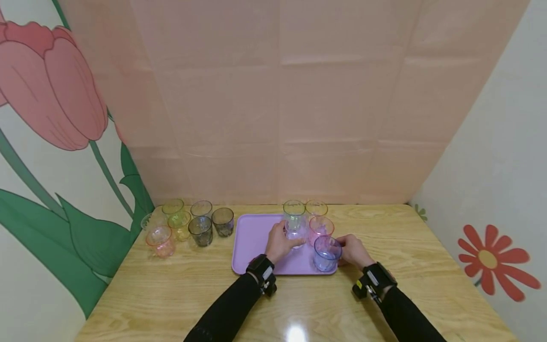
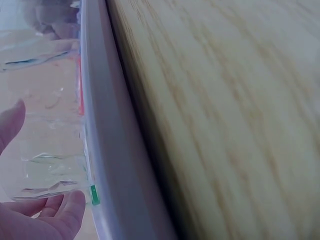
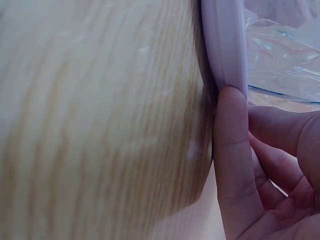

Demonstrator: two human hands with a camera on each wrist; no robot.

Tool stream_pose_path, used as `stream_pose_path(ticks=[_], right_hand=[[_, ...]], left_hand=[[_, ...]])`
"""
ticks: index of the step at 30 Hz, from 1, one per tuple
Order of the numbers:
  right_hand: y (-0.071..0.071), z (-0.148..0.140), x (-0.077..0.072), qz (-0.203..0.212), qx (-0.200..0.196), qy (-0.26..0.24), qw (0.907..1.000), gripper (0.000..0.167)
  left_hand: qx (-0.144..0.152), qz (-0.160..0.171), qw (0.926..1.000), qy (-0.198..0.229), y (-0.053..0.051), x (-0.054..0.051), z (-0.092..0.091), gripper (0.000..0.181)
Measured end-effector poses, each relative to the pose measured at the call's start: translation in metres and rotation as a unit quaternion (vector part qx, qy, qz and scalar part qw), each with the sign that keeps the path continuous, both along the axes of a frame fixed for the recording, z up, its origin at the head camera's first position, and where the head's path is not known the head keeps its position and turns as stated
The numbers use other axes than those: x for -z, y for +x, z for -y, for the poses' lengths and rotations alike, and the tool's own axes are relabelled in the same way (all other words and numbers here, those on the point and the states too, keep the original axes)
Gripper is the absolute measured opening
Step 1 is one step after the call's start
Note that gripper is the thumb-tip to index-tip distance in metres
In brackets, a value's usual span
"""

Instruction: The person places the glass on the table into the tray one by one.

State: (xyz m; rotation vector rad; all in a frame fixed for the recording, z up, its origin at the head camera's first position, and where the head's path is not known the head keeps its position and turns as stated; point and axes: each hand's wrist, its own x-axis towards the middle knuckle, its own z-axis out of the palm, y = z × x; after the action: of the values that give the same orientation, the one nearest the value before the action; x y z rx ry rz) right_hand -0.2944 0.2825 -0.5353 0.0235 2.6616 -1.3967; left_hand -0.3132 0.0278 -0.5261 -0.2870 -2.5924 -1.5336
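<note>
Left grip: the left hand (image 1: 279, 243) is closed round a clear, glass-like round tumbler with a green rim (image 1: 296, 223); its thumb reaches across the near side, its fingers bend along the left.
Held tumbler: over the right half of a smooth lilac rectangular tray (image 1: 255, 237); whether its base touches the tray cannot be told.
Right grip: the right hand (image 1: 353, 251) bends in at the tray's right edge, index fingertip against the outer rim, thumb close by; whether it pinches the rim or touches the clear, glass-like round tumbler with a blue rim (image 1: 327, 256) cannot be told.
Arms: both reach forward in black sleeves (image 1: 232, 308), a dark wrist camera (image 1: 261, 273) strapped on each.
Hidden or cut off: the blue-rimmed tumbler covers some right fingertips; both wrist views crop the hands, and the tumblers in the left one blur together.
Tray neighbours: a pink-red-rimmed clear tumbler (image 1: 320, 228) stands behind the blue-rimmed one, partly overlapped by it; an orange-rimmed clear tumbler (image 1: 317, 209) is at the back.
Beyond: a cluster of yellow, grey, orange and clear tumblers (image 1: 201, 232) stands left of the tray on the pale wood-grain table (image 1: 171, 304).
</note>
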Motion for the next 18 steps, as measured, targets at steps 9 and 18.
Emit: stream_pose_path(ticks=[9,18], right_hand=[[0.0003,0.0003,-0.0019,0.003,0.003,0.007,1.0,0.021],[0.0016,0.0014,-0.003,0.002,0.008,0.01,0.9999,0.019]], left_hand=[[0.01,0.011,0.9999,0.004,-0.0002,-0.0007,0.0022,0.066],[0.014,0.004,0.9999,-0.002,0.0003,-0.0011,0.004,0.065]])
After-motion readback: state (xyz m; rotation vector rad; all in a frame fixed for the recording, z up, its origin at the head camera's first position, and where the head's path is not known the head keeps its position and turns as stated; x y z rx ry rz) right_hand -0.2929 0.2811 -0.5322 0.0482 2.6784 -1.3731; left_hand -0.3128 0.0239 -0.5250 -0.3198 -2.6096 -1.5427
